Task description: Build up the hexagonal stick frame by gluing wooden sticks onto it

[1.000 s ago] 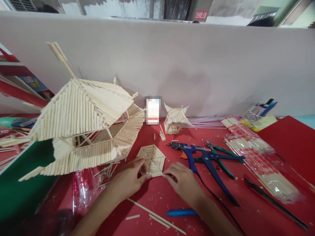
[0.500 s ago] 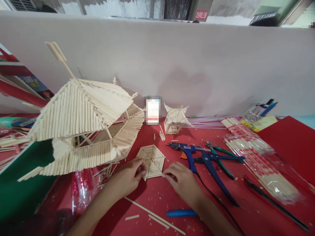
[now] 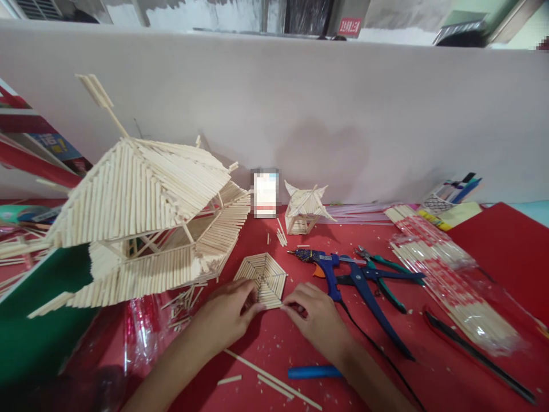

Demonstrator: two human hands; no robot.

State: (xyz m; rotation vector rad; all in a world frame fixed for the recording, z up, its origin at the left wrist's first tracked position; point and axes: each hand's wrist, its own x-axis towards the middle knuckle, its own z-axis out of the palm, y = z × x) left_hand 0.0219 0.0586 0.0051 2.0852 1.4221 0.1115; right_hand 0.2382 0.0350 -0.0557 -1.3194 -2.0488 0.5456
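Observation:
Between my hands is a small polygonal panel of wooden sticks (image 3: 271,281), with dark seams meeting at its middle. My left hand (image 3: 235,306) is closed on its lower left edge, the thumb at the near side and the fingers partly covering the panel. At the lower right corner, my right hand (image 3: 315,315) pinches the rim between thumb and curled fingers. Just right of the panel lies a blue hot glue gun (image 3: 328,266). To the left stands a large wooden-stick pavilion model (image 3: 146,212); a small pavilion model (image 3: 305,209) stands behind.
Blue-handled cutters (image 3: 377,309) and green-handled pliers (image 3: 388,289) lie at right, near bagged wooden sticks (image 3: 446,280). A blue tube-like item (image 3: 315,372) and loose sticks (image 3: 274,380) lie in front. A pale partition (image 3: 240,97) rises behind the red tabletop (image 3: 364,389).
My left hand has shifted slightly right, its thumb now at the panel's near edge and its fingers over the left side. My right hand stays at the lower right corner.

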